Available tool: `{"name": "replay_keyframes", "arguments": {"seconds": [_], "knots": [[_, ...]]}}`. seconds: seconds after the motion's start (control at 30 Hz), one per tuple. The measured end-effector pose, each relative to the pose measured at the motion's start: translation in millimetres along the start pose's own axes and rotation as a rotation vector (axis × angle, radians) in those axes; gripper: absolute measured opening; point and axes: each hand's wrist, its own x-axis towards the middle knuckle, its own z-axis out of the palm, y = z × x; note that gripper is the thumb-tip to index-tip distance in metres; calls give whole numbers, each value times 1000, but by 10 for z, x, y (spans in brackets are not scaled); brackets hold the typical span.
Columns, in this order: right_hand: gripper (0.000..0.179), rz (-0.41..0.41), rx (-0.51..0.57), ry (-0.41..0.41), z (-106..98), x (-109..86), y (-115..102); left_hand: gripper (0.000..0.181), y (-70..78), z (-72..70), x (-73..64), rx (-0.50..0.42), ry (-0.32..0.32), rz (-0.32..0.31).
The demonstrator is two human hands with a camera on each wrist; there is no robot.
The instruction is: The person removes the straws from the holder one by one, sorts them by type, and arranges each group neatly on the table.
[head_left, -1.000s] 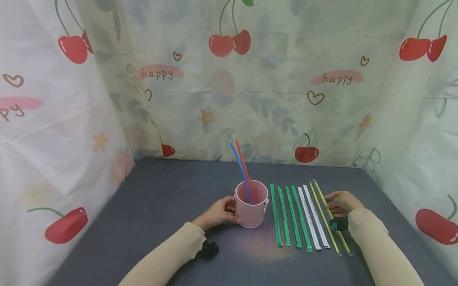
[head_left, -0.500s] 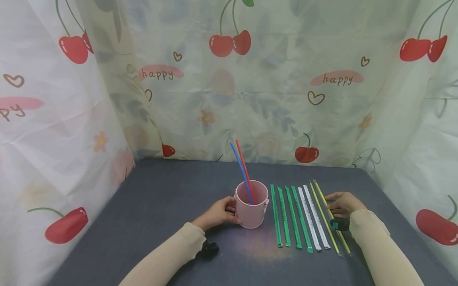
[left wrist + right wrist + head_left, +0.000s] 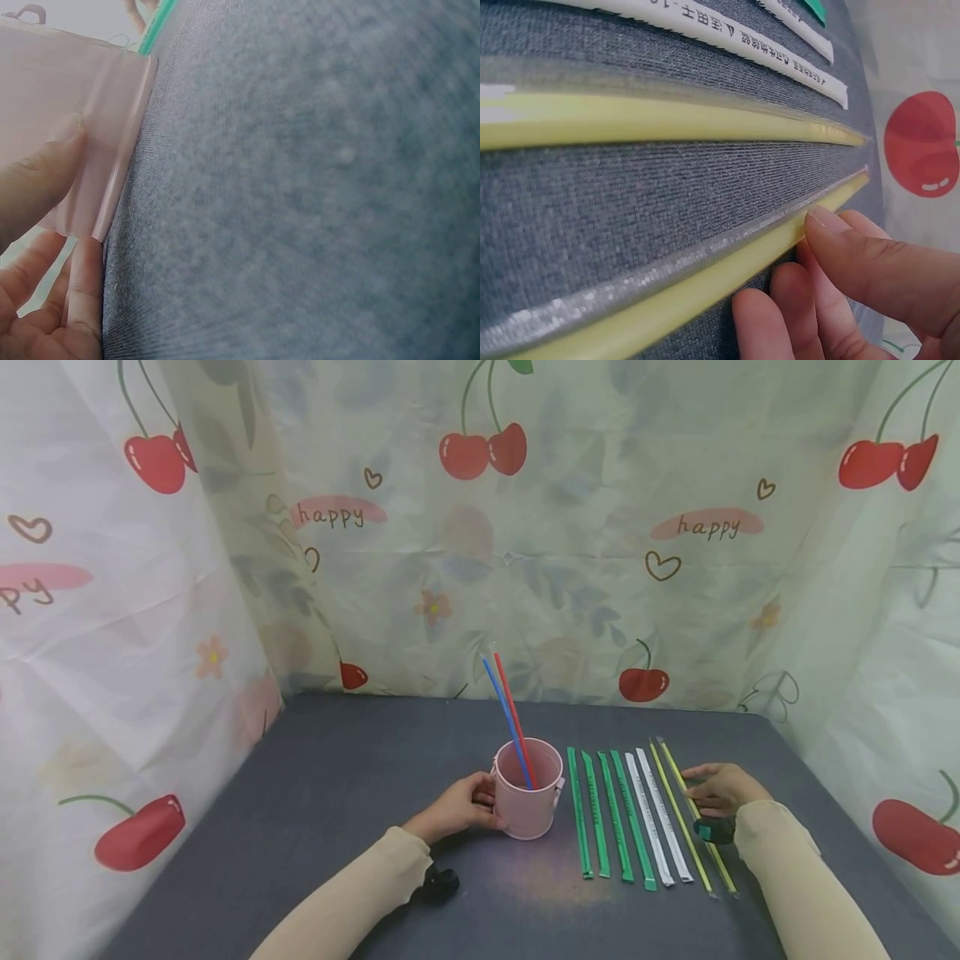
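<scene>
My left hand [image 3: 457,806] grips the side of a small pink bucket [image 3: 527,816] that stands upright on the table. In the left wrist view the thumb presses its wall and other fingers lie by its rim at the base. A blue straw [image 3: 497,692] and a red straw [image 3: 507,693] lean inside it, their tops sticking out. At the right, my right hand [image 3: 725,787] pinches the outermost yellow straw [image 3: 705,283], thumb on top and fingertips beside it. This straw still lies along the table. A second yellow straw [image 3: 681,820] lies parallel to its left.
Several green-wrapped straws [image 3: 577,810] and two white-wrapped straws [image 3: 648,818] lie in a row between bucket and yellow straws. The dark table [image 3: 360,752] is bounded at the back and sides by a cherry-print curtain [image 3: 555,610].
My right hand has shifted very slightly to the right at the outermost yellow straw. The left hand and the bucket have stayed in place.
</scene>
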Motion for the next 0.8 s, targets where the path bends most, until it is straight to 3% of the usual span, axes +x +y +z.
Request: {"name": "replay_keyframes", "arguments": {"seconds": [0.63, 0.8], "knots": [[57, -13, -11, 14, -1, -5, -40, 62, 6, 4, -9, -8, -4, 16], [61, -70, -5, 42, 23, -12, -125, 62, 10, -3, -10, -8, -1, 14]]}}
